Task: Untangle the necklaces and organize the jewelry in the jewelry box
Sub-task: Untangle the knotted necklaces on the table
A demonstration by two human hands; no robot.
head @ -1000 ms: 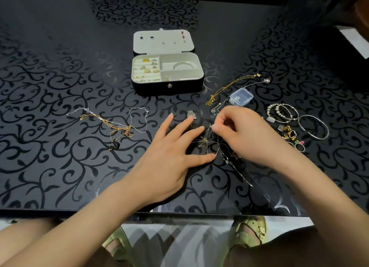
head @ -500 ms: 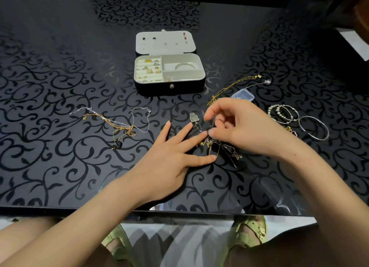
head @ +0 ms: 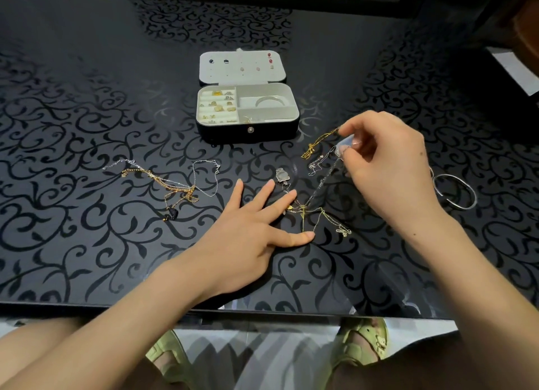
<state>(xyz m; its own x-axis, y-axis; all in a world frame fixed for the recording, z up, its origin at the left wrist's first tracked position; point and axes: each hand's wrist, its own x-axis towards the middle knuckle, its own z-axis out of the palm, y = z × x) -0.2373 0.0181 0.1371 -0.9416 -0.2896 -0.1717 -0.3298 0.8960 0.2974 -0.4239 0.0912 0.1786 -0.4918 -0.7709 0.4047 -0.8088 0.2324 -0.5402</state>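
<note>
The left hand [head: 250, 229] is lying flat, fingers spread, pinning the tangled necklaces [head: 304, 211] on the counter [head: 87, 243]. The right hand [head: 385, 167] is pinching a thin silver chain [head: 322, 182] taut above them (jewelry box [head: 248, 132] sitting open beyond). Pulling harder is probably risking a tightened knot or snapped link.

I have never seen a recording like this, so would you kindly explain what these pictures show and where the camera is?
There is no machine: a person works with bare hands, and the one camera sits on their head, looking forward and down. On the black table stands an open jewelry box, with a tangle of necklaces nearer the person, a second tangle to its left and a silver bangle at the right. The left hand lies flat, fingers straight, pinning the near tangle. The right hand pinches a thin silver chain, raised and running down into that tangle.
</note>
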